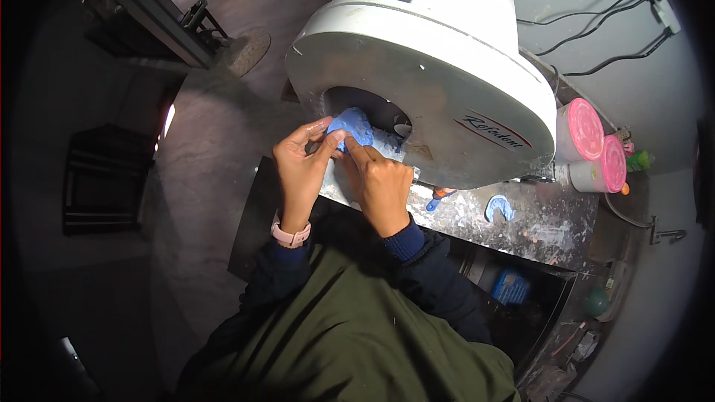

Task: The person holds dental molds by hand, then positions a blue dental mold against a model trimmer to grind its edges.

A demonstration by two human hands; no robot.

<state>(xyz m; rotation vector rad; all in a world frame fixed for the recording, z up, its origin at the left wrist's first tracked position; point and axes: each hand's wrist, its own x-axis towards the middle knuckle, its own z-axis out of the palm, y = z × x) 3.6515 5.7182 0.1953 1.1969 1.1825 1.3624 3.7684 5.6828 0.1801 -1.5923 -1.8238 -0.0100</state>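
Note:
A blue plaster dental cast is held between my two hands at the round opening of a white and grey model trimmer. My left hand grips the cast's left side, its thumb pressed on the near face. My right hand is closed on the near edge, with the index finger against the cast and the other fingers curled in. Part of the cast sits inside the dark opening. To the right, on the plaster-smeared bench, lies another blue horseshoe-shaped dental cast.
A small blue and orange object lies under the trimmer's near edge. Two tubs with pink lids stand at the right by the wall. Black cables hang at the upper right. A tap is at the far right.

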